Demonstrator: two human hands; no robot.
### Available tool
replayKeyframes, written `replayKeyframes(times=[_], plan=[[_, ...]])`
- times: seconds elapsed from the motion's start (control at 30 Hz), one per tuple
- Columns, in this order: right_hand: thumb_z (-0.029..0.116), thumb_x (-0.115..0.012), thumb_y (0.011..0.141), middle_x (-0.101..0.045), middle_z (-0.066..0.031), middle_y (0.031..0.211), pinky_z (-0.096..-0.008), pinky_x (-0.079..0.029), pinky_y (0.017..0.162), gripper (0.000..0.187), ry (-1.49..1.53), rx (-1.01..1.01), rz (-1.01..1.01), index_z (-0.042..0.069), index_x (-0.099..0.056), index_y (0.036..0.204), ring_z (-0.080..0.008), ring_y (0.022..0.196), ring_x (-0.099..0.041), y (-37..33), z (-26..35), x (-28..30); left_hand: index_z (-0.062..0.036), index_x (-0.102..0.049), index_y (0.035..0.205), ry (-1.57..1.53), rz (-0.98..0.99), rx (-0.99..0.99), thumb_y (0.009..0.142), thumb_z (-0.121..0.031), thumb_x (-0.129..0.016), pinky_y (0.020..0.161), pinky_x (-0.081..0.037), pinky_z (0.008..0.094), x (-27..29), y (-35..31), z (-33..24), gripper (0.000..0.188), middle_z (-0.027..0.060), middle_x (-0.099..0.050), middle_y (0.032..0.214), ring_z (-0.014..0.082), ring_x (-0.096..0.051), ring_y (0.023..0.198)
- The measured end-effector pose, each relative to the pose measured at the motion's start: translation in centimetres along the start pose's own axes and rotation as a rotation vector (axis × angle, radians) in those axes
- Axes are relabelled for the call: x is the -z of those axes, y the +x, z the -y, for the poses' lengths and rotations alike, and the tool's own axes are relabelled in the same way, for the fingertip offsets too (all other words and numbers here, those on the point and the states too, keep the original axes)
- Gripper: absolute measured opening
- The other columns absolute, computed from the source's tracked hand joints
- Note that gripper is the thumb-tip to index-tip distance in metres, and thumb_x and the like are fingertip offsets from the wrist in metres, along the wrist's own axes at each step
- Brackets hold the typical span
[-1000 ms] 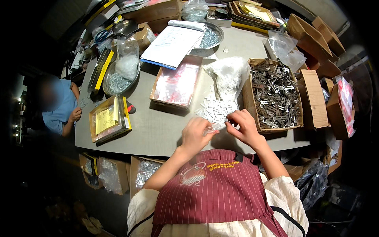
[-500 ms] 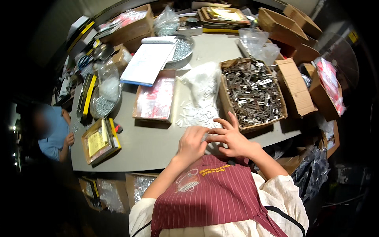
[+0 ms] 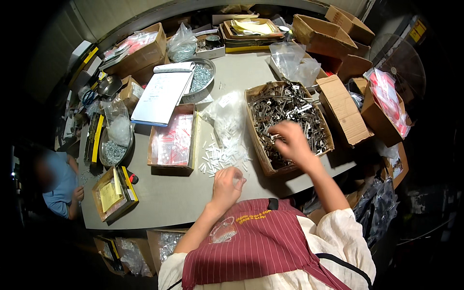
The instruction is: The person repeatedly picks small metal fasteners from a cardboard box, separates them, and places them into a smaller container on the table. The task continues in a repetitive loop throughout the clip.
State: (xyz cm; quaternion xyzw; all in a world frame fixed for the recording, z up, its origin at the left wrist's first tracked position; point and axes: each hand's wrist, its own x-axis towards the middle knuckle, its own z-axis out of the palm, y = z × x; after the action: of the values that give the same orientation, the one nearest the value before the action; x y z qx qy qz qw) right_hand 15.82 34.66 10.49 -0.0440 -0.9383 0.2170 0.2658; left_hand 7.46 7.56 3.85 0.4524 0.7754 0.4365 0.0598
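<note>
My left hand (image 3: 226, 186) is closed at the near edge of the table, with a small clear plastic bag (image 3: 239, 182) between thumb and fingers. Just beyond it lies a loose pile of short white plastic pieces (image 3: 217, 157), in front of a clear bag (image 3: 230, 116) holding more of them. Above the near part of a cardboard box (image 3: 257, 145) hovers my right hand (image 3: 293, 143), its fingers bent down over thin metal pieces (image 3: 278, 104). Blur hides whether those fingers grip a piece.
Left of the white pieces stands a box of red-edged clear bags (image 3: 171, 140), with a notepad (image 3: 159, 94) behind it. Metal bowls (image 3: 207, 63) hold small hardware. Cardboard boxes (image 3: 345, 111) crowd the right side. At far left is another person (image 3: 60, 181).
My hands have parted. The right one has moved away to the right, over the box of metal pieces, while the left keeps the clear bag. The whole view has shifted slightly.
</note>
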Motion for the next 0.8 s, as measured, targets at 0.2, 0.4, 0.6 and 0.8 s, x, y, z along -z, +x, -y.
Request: replayKeyframes(times=[0.2, 0.4, 0.6, 0.8], plan=[[0.021, -0.080, 0.076, -0.069, -0.0151, 0.099, -0.0459, -0.047, 0.090, 0.030, -0.649, -0.248, 0.244, 0.003, -0.069, 0.098, -0.0323, 0.100, -0.065, 3.8, -8.9, -0.6, -0.0081, -0.060, 0.092, -0.017, -0.007, 0.065, 0.080, -0.007, -0.077, 0.089, -0.044, 0.0412, 0.3, 0.1, 0.3, 0.021, 0.0071, -0.069, 0.087, 0.0299, -0.066, 0.088], [0.027, -0.081, 0.072, -0.070, -0.0163, 0.086, -0.0467, -0.050, 0.083, 0.029, -0.440, -0.228, 0.334, 0.004, -0.070, 0.085, -0.0341, 0.086, -0.068, 3.4, -7.7, 0.2, -0.0070, -0.065, 0.092, 0.000, -0.062, 0.128, 0.081, -0.014, -0.078, 0.085, -0.047, 0.0436, 0.7, -0.9, 0.7, 0.018, 0.0090, -0.070, 0.084, 0.0337, -0.066, 0.085], [0.020, -0.070, 0.072, -0.071, -0.0229, 0.081, -0.0424, -0.056, 0.077, 0.025, -0.072, -0.360, 0.637, -0.001, -0.075, 0.086, -0.0382, 0.080, -0.070, 4.1, -4.4, 5.3, -0.0078, -0.065, 0.096, -0.129, 0.080, 0.282, 0.083, -0.014, -0.079, 0.093, -0.045, 0.0408, -0.1, -1.8, 1.6, 0.020, 0.0085, -0.072, 0.090, 0.0316, -0.067, 0.089], [0.019, -0.071, 0.076, -0.073, -0.0202, 0.085, -0.0421, -0.056, 0.075, 0.026, 0.043, -0.349, 0.599, 0.002, -0.075, 0.095, -0.0367, 0.081, -0.071, 3.4, -6.4, 6.5, -0.0040, -0.067, 0.092, -0.097, 0.010, 0.161, 0.083, -0.013, -0.078, 0.076, -0.054, 0.0407, -0.5, -1.5, 1.4, 0.017, 0.0118, -0.072, 0.084, 0.0317, -0.071, 0.081]])
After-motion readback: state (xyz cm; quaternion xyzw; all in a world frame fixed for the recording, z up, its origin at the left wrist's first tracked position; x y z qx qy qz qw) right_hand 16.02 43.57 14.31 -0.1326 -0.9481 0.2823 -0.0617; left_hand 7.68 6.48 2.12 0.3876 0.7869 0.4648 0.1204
